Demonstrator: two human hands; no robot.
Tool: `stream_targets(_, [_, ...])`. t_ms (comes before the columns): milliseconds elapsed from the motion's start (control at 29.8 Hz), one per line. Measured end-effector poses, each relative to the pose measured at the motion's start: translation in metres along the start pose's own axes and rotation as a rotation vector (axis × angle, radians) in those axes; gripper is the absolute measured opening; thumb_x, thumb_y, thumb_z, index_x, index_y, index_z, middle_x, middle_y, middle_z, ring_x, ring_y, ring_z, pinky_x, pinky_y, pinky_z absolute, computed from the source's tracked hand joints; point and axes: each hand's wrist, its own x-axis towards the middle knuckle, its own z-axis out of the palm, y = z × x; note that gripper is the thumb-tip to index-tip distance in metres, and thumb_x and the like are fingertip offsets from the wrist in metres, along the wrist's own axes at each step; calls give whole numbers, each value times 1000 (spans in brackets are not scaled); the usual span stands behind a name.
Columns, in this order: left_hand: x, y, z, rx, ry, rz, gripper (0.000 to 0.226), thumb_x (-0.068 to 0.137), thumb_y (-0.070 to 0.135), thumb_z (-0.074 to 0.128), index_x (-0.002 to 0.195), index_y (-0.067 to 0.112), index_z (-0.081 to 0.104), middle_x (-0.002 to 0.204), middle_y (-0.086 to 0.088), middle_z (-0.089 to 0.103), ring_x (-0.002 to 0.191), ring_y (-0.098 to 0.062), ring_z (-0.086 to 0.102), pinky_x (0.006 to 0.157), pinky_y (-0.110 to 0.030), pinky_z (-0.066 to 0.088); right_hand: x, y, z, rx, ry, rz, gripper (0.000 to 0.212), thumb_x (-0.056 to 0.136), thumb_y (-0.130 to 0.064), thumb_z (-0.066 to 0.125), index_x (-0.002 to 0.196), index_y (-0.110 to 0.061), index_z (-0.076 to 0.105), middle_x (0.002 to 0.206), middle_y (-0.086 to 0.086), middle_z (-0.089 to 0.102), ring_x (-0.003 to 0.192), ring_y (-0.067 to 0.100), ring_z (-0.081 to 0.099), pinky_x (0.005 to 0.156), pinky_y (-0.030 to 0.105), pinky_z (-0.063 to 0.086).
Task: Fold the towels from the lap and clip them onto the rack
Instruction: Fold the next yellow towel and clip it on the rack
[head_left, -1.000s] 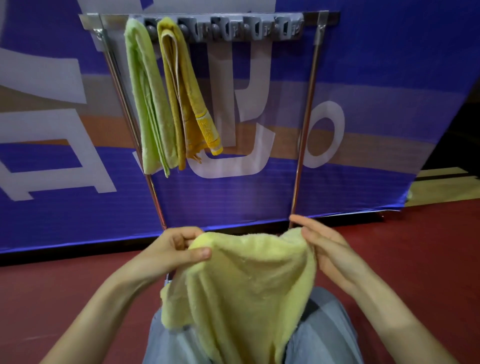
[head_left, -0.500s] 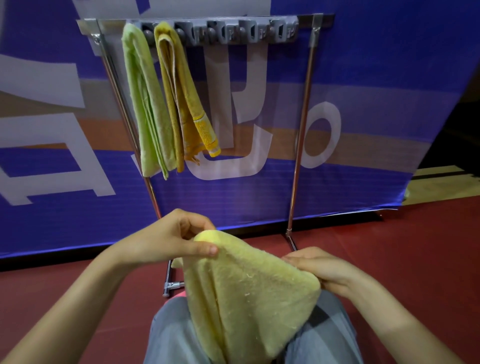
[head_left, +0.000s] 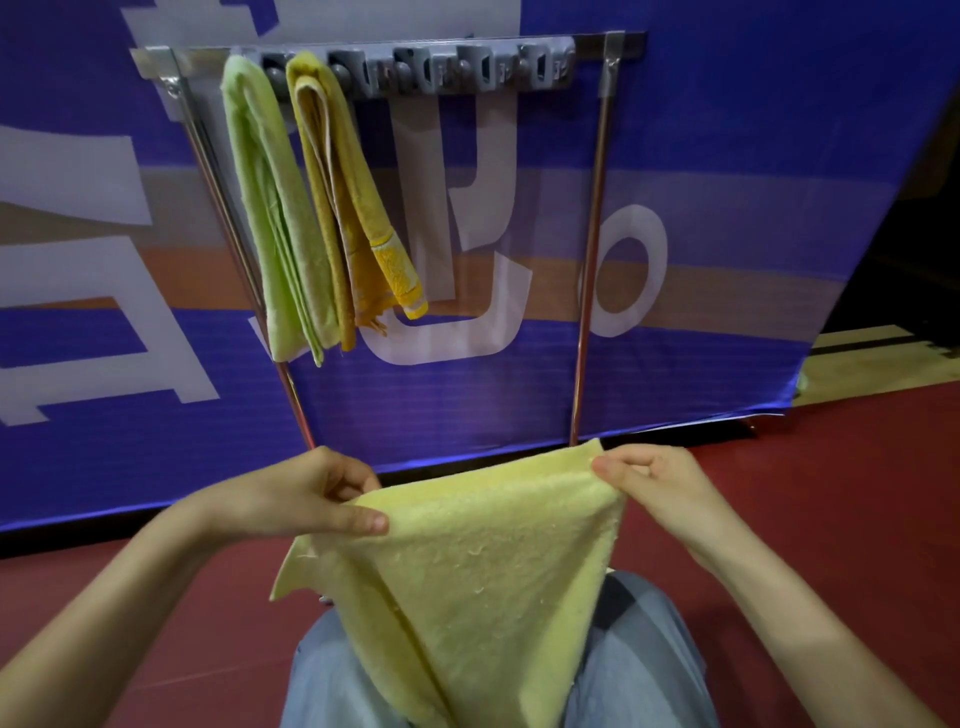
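We hold the pale yellow towel (head_left: 493, 571) stretched below the rack (head_left: 592, 260), its lower part draping down. Our left hand (head_left: 306, 499) pinches its upper edge between thumb and curled fingers, and our right hand (head_left: 654, 483) pinches the opposite top corner. The towel looks light, soft and limp, likely to sag wherever unsupported, so corners and folded edges seem the best grips. At the rack's left end hang a green towel (head_left: 265, 208) and a mustard towel (head_left: 337, 208).

Only one view: a wide-angle head cam looking forward and down. Lap (head_left: 639, 670), left hand (head_left: 291, 499) and right hand (head_left: 660, 483) sit close at the bottom, with the rack (head_left: 592, 234) near, straight ahead.
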Motion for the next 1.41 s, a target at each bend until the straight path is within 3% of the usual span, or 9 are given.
stream_targets(101, [3,-5,-6,50,-55,-82,60,57,64,69,82,10,68,76,-10,59,71,-21,55,67,-32,44,4,-1,-3,-9,109,-67,18,83,-7,60,68,-15,67,53,-7,67,55,-1,58,58,8,44])
stream_targets(235, [0,-12,-9,28,-129,-126,53,54,63,71,79,16,70,73,8,66,72,-4,61,66,-18,47,8,-4,-11,49,220,-113,16,83,-7,58,72,-16,64,53,-13,67,52,-6,58,54,5,44])
stream_targets(436, [-9,-41,-13,-53,77,-131,59,48,63,75,73,10,68,69,2,64,67,-9,59,63,-18,47,8,-3,-28,140,348,-97,17,87,-7,54,76,-16,63,53,-13,68,52,-4,61,53,9,50])
stream_targets(603, [-16,-53,-6,-203,190,-178,21,69,28,74,70,9,66,62,0,64,59,-6,60,55,-15,48,10,2,-39,201,426,-62,16,89,-12,53,77,-18,63,56,-12,69,54,-2,63,52,14,51])
stream_targets(738, [-12,-60,5,-498,553,-148,19,82,-5,53,69,-1,66,56,-8,66,49,-10,63,47,-15,51,13,7,-45,223,463,-42,16,88,-13,54,75,-18,62,54,-13,68,53,-3,62,49,14,52])
stream_targets(872, [0,-56,26,-656,734,-98,32,84,0,51,63,10,73,56,0,69,56,-11,63,51,-13,52,15,18,-37,287,469,10,16,88,-12,54,77,-18,63,55,-12,68,53,-2,62,50,14,52])
stream_targets(1073, [34,-24,87,-779,806,-1,17,83,3,53,77,6,68,53,2,69,52,-4,64,55,-14,54,3,33,31,259,388,35,18,85,-11,59,72,-20,69,57,-7,69,54,2,60,49,17,51])
stream_targets(1173, [44,-16,113,-791,821,9,15,86,2,51,87,0,66,54,2,69,52,-4,63,53,-13,53,-11,36,75,195,304,-10,27,82,-10,63,63,-27,72,62,-9,68,66,5,59,64,22,47])
stream_targets(1408, [38,-19,150,-842,866,-13,20,88,2,48,97,1,65,76,-1,73,72,-6,67,66,-16,56,-53,45,137,116,168,-85,22,84,-8,61,72,-23,71,76,1,64,74,-4,59,69,6,42])
